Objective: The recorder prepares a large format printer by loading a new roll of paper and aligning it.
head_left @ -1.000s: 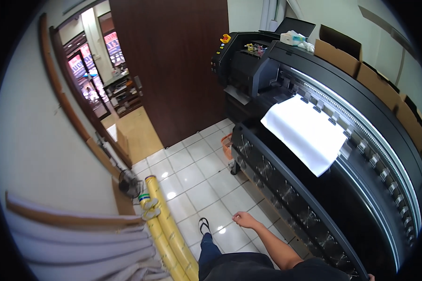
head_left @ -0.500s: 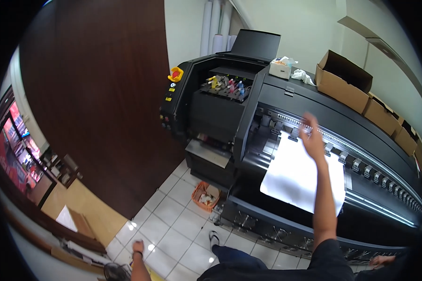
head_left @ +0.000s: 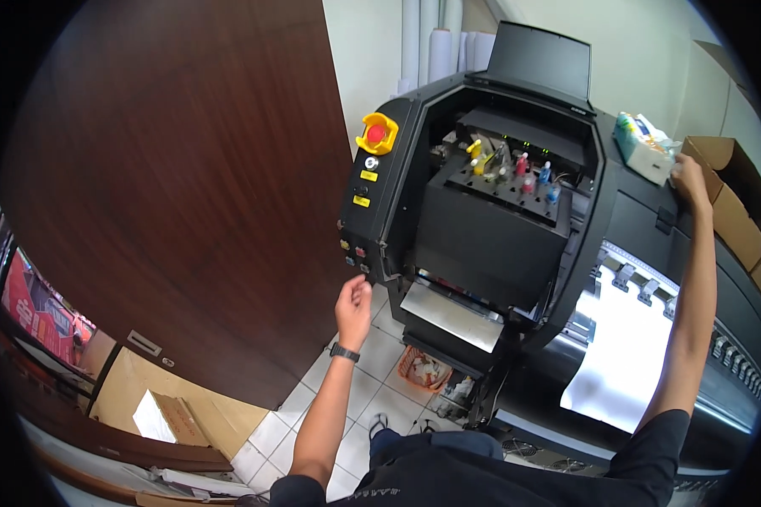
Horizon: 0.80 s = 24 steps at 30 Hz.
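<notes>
My left hand [head_left: 353, 314], a dark band at its wrist, hangs with fingers curled below the small coloured buttons [head_left: 355, 252] on the printer's end panel. I see nothing in it. My right hand [head_left: 690, 181] reaches over the large-format printer's black top [head_left: 643, 224], close against the right side of a tissue box [head_left: 647, 156]. Its fingers are bent, and what they hold is hidden. Below that forearm, a white sheet [head_left: 617, 355] lies on the printer's bed. Inside the open end, the black carriage [head_left: 490, 241] carries yellow, red and blue ink fittings [head_left: 528, 173].
A red stop button [head_left: 376, 133] in a yellow guard sits on the end panel. Cardboard boxes [head_left: 736, 215] stand along the printer's top. An orange basket [head_left: 423, 369] with scraps is on the tiled floor. A dark wooden door [head_left: 186, 169] stands at left.
My right hand has gone from above the white sheet to the spot beside the tissue box where crumpled tissue lay. My left hand has risen towards the end panel. The view has shifted left.
</notes>
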Motion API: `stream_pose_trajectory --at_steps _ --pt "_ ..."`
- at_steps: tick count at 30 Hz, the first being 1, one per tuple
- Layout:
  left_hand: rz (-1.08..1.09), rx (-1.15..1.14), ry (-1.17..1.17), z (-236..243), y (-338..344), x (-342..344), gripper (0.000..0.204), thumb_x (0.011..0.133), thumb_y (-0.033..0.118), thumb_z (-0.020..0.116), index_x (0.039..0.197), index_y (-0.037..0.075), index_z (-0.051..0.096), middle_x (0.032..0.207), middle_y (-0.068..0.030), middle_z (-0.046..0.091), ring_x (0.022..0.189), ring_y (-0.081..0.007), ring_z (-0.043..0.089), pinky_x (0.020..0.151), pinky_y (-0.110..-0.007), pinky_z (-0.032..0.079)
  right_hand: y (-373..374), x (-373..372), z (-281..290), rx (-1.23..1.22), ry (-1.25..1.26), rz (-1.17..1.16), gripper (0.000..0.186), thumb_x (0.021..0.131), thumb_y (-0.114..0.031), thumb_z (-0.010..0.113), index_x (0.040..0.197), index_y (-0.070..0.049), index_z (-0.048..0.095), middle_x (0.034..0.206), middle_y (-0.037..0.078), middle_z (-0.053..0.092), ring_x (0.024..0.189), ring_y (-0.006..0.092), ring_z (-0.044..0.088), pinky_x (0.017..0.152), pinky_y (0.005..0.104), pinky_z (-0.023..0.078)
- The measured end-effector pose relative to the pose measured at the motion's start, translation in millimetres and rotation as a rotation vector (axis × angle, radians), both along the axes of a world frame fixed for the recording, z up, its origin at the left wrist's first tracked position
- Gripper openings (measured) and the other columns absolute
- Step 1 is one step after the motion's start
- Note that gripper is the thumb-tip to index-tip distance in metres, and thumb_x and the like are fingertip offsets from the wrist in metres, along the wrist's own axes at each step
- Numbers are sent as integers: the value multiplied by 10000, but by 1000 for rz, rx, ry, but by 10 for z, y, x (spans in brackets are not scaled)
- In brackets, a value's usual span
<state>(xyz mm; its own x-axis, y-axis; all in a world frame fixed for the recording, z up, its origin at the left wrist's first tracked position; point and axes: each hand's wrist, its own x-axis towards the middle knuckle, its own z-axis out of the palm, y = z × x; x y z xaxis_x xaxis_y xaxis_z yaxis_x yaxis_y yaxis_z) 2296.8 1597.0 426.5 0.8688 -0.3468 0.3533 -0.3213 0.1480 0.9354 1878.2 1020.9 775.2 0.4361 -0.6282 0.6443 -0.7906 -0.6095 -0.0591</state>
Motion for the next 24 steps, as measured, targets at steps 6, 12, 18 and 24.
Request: stream_pose_trajectory --at_steps 6,12,18,24 --pt "-400 -201 -47 935 -226 -283 239 999 83 561 1207 -31 595 1066 -65 644 1011 -122 613 945 -277 483 2424 802 -850 7 -784 395 448 990 -332 592 1273 14 624 1170 135 675 1057 210 605 958 359 458" --pt "-955 -112 13 1318 -651 -239 386 1029 223 523 1322 -28 530 1264 -114 597 1170 -160 566 1020 -305 436 4227 1989 -2379 1303 -952 825 383 1027 -326 568 1207 9 614 1096 41 684 984 110 643 851 283 521" --pt "-1220 44 193 1214 -709 4 360 982 150 620 1289 -24 551 1164 -90 641 1076 -122 602 958 -280 475 4430 2344 -2536 1432 -1180 753 310 1040 -297 546 1193 -31 588 1078 39 663 993 87 630 847 248 507" --pt "-961 -45 312 1081 -750 -14 253 938 59 658 1172 -16 596 1058 -48 659 946 -81 620 848 -236 510 4522 2481 -2550 1391 -1329 703 321 1040 -331 527 1129 -33 605 1040 32 653 991 86 615 852 256 497"
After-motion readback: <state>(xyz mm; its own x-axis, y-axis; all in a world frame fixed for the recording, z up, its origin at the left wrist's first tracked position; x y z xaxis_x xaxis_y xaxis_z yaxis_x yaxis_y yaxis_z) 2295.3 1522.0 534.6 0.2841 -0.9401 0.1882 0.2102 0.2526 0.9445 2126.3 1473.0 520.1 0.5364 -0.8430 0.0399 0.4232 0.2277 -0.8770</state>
